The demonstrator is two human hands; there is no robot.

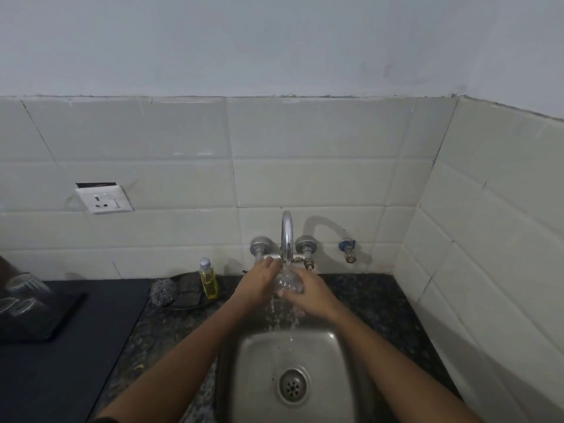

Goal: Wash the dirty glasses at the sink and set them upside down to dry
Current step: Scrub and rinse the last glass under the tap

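glass (288, 282): under running tap (287, 236), above far edge of sink (244, 361)
left hand (259, 282): grip curled round glass from left
right hand (308, 296): grip holds glass from right
table (366, 300): soap bottle (208, 280), scrubber (161, 293) left of tap

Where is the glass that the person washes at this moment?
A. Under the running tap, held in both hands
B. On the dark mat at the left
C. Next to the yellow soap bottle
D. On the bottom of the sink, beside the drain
A: the clear glass sits between the left hand and the right hand directly below the tap, and water falls from it into the sink.
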